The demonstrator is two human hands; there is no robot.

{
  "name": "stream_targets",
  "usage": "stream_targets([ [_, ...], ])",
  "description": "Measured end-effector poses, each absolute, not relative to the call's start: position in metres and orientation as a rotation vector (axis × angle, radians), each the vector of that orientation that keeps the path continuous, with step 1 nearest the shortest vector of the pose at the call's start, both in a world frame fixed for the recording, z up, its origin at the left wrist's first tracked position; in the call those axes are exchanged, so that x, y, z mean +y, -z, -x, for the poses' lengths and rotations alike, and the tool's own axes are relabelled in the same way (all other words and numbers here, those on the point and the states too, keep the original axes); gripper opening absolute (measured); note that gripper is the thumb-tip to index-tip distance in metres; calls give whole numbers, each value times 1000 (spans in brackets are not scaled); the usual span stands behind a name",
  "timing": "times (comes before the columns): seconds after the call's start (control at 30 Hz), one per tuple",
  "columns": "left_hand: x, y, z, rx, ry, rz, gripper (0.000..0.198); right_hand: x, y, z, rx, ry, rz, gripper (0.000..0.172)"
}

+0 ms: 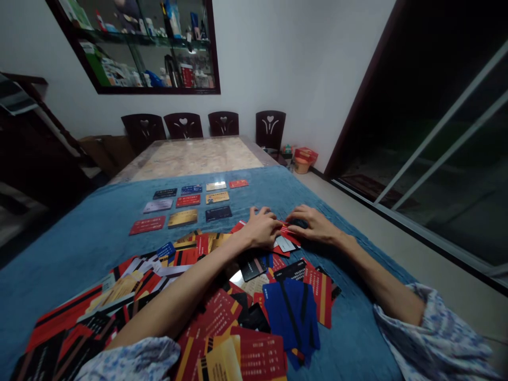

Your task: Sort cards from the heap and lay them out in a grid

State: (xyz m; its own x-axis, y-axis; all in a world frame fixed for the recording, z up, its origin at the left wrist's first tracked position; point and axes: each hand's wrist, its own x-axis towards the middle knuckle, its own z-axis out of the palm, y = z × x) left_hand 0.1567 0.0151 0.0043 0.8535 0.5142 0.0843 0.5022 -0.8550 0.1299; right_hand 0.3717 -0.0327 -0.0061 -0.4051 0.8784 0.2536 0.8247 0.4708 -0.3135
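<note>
A big loose heap of plastic cards (222, 296), red, blue, black and gold, covers the near part of a blue cloth (79, 238). My left hand (262, 228) and my right hand (313, 223) meet at the heap's far edge, fingers curled. Both pinch a red card (289, 233) between them, with a white card (284, 243) just below. Beyond the hands, several cards lie face up in neat rows (190, 203) on the cloth.
The cloth covers the near end of a long marble-topped table (198, 156). Dark chairs (222, 123) stand at its far end under a glass wall cabinet (146, 45). A sliding glass door (448, 148) is to the right, with a small basket (305, 159) on the floor.
</note>
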Motion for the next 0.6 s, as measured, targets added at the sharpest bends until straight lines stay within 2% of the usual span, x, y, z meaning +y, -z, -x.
stream_targets([
  [0.4,19,0,-148,855,-300,-2823,30,-31,21,-386,-2372,-340,1321,50],
  [0.6,20,5,-147,749,-383,-2932,26,-31,23,-386,-2357,-318,1294,44],
])
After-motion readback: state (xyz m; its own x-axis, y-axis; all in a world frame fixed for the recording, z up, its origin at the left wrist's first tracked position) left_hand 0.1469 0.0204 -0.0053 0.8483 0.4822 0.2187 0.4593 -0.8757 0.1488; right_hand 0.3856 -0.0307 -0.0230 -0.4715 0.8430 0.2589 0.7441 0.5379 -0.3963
